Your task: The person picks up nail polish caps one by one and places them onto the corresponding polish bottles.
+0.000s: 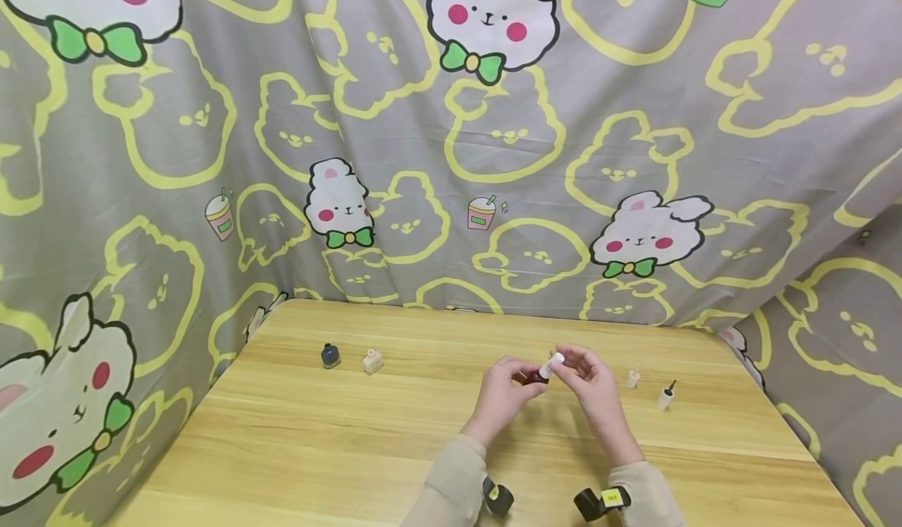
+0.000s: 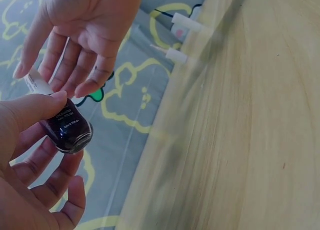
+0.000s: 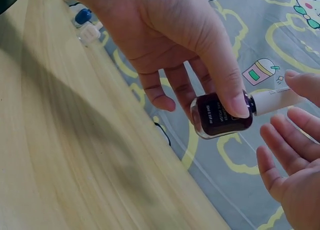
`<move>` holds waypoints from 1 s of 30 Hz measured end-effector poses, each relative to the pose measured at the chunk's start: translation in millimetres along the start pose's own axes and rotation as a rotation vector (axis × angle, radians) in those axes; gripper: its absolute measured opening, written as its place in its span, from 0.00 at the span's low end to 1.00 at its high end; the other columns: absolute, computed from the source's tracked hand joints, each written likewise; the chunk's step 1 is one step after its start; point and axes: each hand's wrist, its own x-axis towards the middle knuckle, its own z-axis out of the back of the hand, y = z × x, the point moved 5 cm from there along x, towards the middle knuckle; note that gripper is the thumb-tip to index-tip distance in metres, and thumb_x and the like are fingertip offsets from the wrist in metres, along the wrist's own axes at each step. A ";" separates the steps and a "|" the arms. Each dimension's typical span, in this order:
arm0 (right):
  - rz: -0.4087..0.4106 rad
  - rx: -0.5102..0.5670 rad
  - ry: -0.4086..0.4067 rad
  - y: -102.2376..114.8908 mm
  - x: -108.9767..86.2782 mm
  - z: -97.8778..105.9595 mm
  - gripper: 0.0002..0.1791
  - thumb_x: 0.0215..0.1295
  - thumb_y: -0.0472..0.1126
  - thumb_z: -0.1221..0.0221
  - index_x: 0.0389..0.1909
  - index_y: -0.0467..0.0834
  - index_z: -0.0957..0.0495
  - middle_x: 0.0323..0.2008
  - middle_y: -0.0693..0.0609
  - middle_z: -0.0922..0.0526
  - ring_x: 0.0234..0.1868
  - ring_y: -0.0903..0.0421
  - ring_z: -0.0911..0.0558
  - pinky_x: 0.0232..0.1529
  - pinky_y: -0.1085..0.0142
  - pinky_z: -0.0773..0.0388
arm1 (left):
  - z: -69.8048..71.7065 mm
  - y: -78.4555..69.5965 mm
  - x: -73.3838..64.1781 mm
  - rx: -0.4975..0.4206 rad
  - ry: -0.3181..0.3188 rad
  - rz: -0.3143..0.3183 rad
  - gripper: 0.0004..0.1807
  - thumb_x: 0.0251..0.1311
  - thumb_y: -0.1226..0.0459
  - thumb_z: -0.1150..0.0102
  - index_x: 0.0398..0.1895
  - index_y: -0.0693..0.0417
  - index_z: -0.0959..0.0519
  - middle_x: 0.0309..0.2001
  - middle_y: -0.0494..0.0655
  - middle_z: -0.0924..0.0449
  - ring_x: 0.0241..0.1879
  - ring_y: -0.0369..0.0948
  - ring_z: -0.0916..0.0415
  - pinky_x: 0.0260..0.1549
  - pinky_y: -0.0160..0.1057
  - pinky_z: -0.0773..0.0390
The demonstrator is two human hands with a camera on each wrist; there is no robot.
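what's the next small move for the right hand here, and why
Probably twist the white cap loose with the right hand while the left hand steadies the dark bottle: the cap appears seated on its neck, whereas the navy bottle and pale bottle stand uncapped, and two brush caps stand at the right.

Dark red meets white in the grip I watch.
White-lettered, dark-red glass bottle (image 2: 70,127) with a white cylindrical cap (image 1: 553,363); left of the grip, a navy glass bottle (image 1: 330,356) and a cream glass bottle (image 1: 373,362); right, two white brush caps (image 1: 665,400); behind, a yellow-outlined, rabbit-printed grey fabric curtain (image 1: 416,139).
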 end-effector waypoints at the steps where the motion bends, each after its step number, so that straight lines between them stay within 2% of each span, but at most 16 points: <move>1: 0.007 0.013 0.016 0.4 0.1 0.3 0.24 0.64 0.37 0.37 0.57 0.30 0.29 0.41 0.70 0.18 0.44 0.72 0.20 0.46 0.78 0.23 | 0.3 0.2 0.1 0.000 -0.002 -0.003 0.11 0.51 0.65 0.28 0.39 0.54 0.14 0.38 0.46 0.18 0.36 0.37 0.21 0.31 0.26 0.24; 7: 0.054 0.074 0.105 2.7 0.6 1.7 0.28 0.66 0.37 0.39 0.63 0.29 0.33 0.49 0.69 0.17 0.50 0.72 0.20 0.51 0.78 0.24 | 1.4 1.6 1.4 0.009 0.001 -0.012 0.11 0.51 0.63 0.28 0.39 0.53 0.14 0.37 0.45 0.18 0.36 0.35 0.21 0.33 0.26 0.24; 14: 0.097 0.062 0.169 3.8 0.0 2.5 0.26 0.68 0.37 0.42 0.64 0.30 0.32 0.52 0.67 0.17 0.53 0.72 0.20 0.53 0.78 0.24 | 1.6 2.4 2.3 0.017 0.020 -0.025 0.12 0.53 0.62 0.30 0.42 0.53 0.14 0.37 0.44 0.17 0.38 0.35 0.21 0.34 0.27 0.23; 22: 0.085 0.014 0.171 2.6 -0.6 1.9 0.24 0.68 0.40 0.41 0.61 0.31 0.28 0.49 0.64 0.15 0.52 0.70 0.18 0.52 0.77 0.24 | 0.9 1.6 1.8 0.038 0.046 -0.030 0.10 0.54 0.60 0.30 0.40 0.51 0.14 0.37 0.42 0.18 0.37 0.31 0.24 0.34 0.27 0.25; 30: 0.083 -0.001 0.134 4.1 -0.6 2.4 0.21 0.67 0.39 0.40 0.55 0.29 0.26 0.44 0.62 0.13 0.46 0.68 0.16 0.50 0.76 0.22 | 1.1 0.6 0.7 0.031 0.044 -0.033 0.11 0.54 0.60 0.30 0.39 0.53 0.14 0.38 0.44 0.18 0.37 0.33 0.23 0.33 0.27 0.25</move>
